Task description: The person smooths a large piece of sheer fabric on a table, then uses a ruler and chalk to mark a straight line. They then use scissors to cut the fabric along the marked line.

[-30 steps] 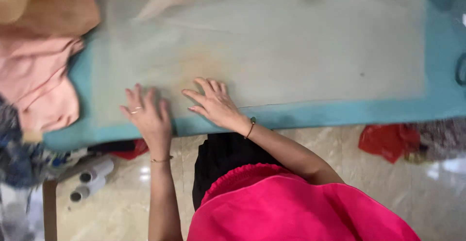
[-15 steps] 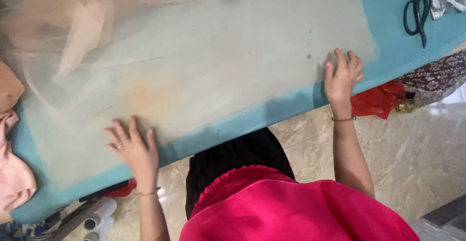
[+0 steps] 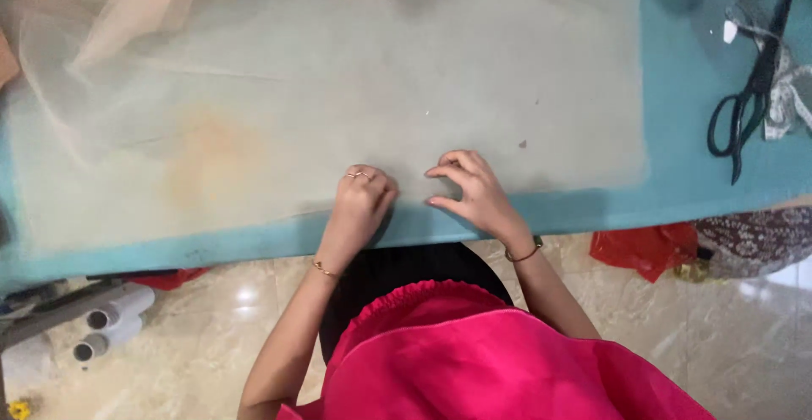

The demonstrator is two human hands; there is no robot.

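1. I see a sheer pale tulle sheet (image 3: 338, 90) spread flat on the teal table (image 3: 685, 90); long axis runs L-R across the view; its near hem lies along the near table edge, a teal strip showing beyond it.
2. L hand (image 3: 362, 196): fingers curled in, knuckles up, bunched together and down on the tulle at the near hem; whether fabric is actually pinched under them, can't tell.
3. R hand (image 3: 475, 190): fingers bent, tips drawn towards the thumb and touching the tulle; looks like a light pinch on the hem, not confirmed.
4. Key relation: both hands sit near mid-hem, close together w/ a small gap between; fabric extends away from the fingers towards the far side and out to both sides; L hand nearer the bunched-up end at far left, R hand nearer the flat right edge.
5. Scissors (image 3: 748, 98) lie on bare teal well right of the sheet, apart from it; R hand is the nearer one.
6. Orange stain (image 3: 207, 153) shows left of the L hand.
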